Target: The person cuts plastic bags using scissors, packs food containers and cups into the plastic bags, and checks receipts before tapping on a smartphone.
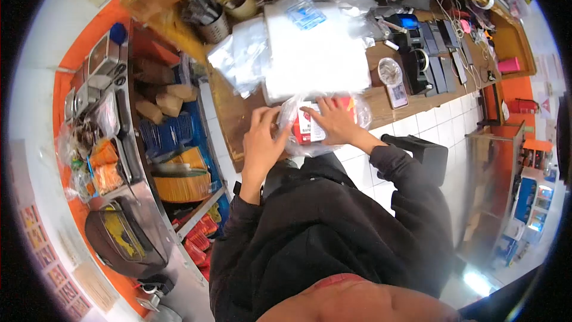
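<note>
A red and white box (pixel 307 128) with printed lettering lies in a clear plastic bag (pixel 361 111) at the table's near edge, close against my body. My left hand (pixel 262 143) is at the bag's left side, its thumb and fingers on the crumpled plastic. Across the top of the box rests my right hand (pixel 336 122), fingers spread and pressing on it. The palm covers part of the red print. Just beyond both hands sits a thick stack of white plastic sheets or bags (pixel 319 62), with a blue-printed packet (pixel 307 15) on top.
A phone (pixel 397 95) and a round clear container (pixel 389 71) lie on the wooden table (pixel 229 125) to the right, near a black tape dispenser (pixel 419 71) and several dark boxes. A metal cup of utensils (pixel 214 27) stands back left. A black bin (pixel 423 158) is on the floor.
</note>
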The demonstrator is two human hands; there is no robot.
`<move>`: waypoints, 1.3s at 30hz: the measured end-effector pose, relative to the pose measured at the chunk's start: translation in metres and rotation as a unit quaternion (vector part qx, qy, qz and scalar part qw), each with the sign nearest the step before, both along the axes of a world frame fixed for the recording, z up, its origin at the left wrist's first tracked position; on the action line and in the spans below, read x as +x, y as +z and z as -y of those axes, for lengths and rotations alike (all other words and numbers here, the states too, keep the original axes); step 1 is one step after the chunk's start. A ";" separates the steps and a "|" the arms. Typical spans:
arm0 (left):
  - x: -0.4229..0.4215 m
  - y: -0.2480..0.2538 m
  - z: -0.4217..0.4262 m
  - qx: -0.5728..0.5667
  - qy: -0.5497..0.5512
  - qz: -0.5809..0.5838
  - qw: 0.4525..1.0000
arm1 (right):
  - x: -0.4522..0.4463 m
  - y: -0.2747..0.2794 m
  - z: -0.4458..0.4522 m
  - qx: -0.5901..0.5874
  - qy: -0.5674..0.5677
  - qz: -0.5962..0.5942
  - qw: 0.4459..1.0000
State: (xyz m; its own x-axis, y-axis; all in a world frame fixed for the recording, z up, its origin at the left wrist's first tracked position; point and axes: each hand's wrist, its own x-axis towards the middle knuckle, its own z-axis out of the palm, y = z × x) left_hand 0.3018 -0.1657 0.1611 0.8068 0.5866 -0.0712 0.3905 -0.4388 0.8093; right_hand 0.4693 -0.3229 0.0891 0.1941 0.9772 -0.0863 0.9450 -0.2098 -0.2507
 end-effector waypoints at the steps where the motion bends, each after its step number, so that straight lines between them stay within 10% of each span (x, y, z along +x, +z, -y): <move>1: 0.015 0.000 -0.003 0.043 0.024 0.024 0.998 | 0.008 -0.005 0.000 -0.008 0.015 -0.007 1.000; 8: 0.197 0.031 -0.008 0.045 -0.113 0.131 0.984 | 0.029 -0.011 0.008 -0.092 0.044 -0.075 0.992; 14: 0.391 -0.086 0.008 0.168 -0.137 0.053 0.975 | 0.092 0.025 0.021 -0.031 0.109 -0.131 0.985; 17: 0.422 -0.139 0.018 0.231 -0.057 0.015 0.971 | 0.181 0.078 0.025 -0.054 -0.016 -0.479 0.876; 20: 0.420 -0.148 0.016 0.216 -0.023 0.010 0.976 | 0.274 0.056 0.031 0.120 -0.177 -0.374 0.903; 23: 0.414 -0.150 0.007 0.188 -0.062 0.019 0.980 | 0.337 0.021 0.018 0.313 -0.231 -0.585 0.711; 30: 0.408 -0.131 -0.002 0.041 -0.026 0.104 0.993 | 0.342 -0.035 -0.026 0.227 -0.256 -0.271 0.900; 39: 0.397 -0.122 -0.014 -0.066 0.019 0.139 0.988 | 0.353 -0.039 -0.041 0.224 -0.247 -0.279 0.900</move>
State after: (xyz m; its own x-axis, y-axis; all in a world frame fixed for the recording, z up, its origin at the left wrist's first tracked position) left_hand 0.6989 -0.1514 0.0394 0.7834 0.6173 0.0717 0.1601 -0.3120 0.9365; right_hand 0.8228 -0.2815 0.0497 0.6636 0.7443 0.0757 0.4640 -0.3301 -0.8220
